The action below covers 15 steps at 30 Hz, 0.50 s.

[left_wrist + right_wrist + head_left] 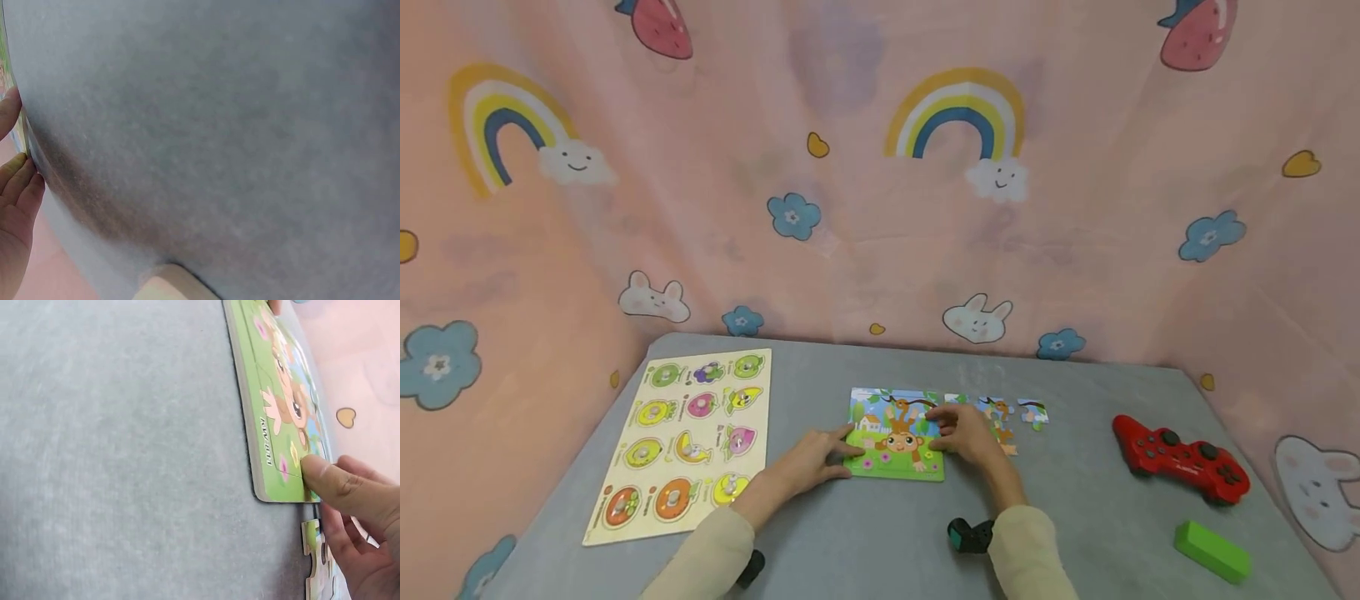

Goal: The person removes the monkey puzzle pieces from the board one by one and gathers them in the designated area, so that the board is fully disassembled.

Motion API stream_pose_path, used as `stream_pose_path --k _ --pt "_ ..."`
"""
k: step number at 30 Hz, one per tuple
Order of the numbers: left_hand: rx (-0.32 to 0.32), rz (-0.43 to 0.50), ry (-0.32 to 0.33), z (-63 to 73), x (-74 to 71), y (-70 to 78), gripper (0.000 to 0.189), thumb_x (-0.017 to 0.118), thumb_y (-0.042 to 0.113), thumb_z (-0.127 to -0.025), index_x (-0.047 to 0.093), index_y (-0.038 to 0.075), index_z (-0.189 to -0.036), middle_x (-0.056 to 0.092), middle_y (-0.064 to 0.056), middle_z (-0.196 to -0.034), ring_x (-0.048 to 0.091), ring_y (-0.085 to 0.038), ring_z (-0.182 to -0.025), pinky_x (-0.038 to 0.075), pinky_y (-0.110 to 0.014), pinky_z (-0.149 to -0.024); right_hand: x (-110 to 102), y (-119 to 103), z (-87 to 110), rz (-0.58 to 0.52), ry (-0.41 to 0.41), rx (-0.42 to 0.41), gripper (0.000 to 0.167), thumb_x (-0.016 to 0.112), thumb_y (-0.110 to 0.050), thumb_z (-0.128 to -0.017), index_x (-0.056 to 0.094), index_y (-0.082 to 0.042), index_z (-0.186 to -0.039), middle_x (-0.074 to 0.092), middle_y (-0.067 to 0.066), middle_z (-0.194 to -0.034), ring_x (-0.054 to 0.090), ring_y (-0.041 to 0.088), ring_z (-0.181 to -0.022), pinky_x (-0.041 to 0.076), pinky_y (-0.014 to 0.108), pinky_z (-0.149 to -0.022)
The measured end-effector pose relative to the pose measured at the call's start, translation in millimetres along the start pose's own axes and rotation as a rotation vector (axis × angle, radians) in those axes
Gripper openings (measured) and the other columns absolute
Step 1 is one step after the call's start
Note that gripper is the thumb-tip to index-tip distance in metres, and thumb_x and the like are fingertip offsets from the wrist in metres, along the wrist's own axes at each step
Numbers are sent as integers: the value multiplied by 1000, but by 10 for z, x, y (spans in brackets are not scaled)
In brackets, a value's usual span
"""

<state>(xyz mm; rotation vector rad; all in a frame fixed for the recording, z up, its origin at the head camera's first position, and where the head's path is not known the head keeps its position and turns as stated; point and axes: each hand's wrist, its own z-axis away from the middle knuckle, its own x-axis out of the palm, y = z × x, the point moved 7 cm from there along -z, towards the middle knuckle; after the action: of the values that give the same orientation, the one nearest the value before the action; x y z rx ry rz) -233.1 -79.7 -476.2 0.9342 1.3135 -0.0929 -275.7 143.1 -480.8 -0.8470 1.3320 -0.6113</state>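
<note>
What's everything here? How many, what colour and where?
Monkey puzzle: 1, multicoloured, between the hands
Loose puzzle pieces: at least 3, multicoloured, right of the puzzle
Fruit board: 1, cream with 12 colourful shapes, left side
Game controller: 1, red, right side
Block: 1, green, nearer than the controller
Table: 1, grey, beneath the toys
Backdrop: 1, pink with printed rainbows, behind the table
Wrist devices: 2, black, by the sleeves
Sleeves: 2, cream, at the front
Left hand: 1, bare, touching the puzzle's left edge
Right hand: 1, bare, on the puzzle's right side

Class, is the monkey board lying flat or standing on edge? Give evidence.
Flat: the monkey board lies picture-up on the grey table, left hand and right hand at opposite sides.
</note>
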Motion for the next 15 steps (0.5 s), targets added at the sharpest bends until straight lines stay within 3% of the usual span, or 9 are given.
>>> stream_pose_path --k 6,12,15 --pt "-3 -17 -10 -24 3 8 34 71 18 -86 69 10 -119 47 -21 -141 50 -35 -124 44 -47 -98 16 -42 -13 67 0 -33 39 83 2 -68 68 -1 -104 68 10 -104 63 30 -99 51 40 -86" --pt "-29 -7 -12 -18 -2 -11 35 72 16 -85 69 9 -119 45 -21 -142 46 -37 -127 42 -47 -99 49 -110 -49 109 -9 -61 37 84 1 -68 71 -3 -102 67 6 -96 64 22 -88 53 37 -77" --pt "-24 -9 -13 -18 1 -11 35 72 16 -86 69 9 -119 45 -21 -142 46 -37 -127 43 -46 -99 47 -98 -55 101 -36 -71 36 84 0 -69 72 -2 -103 68 8 -101 65 24 -89 54 36 -77"
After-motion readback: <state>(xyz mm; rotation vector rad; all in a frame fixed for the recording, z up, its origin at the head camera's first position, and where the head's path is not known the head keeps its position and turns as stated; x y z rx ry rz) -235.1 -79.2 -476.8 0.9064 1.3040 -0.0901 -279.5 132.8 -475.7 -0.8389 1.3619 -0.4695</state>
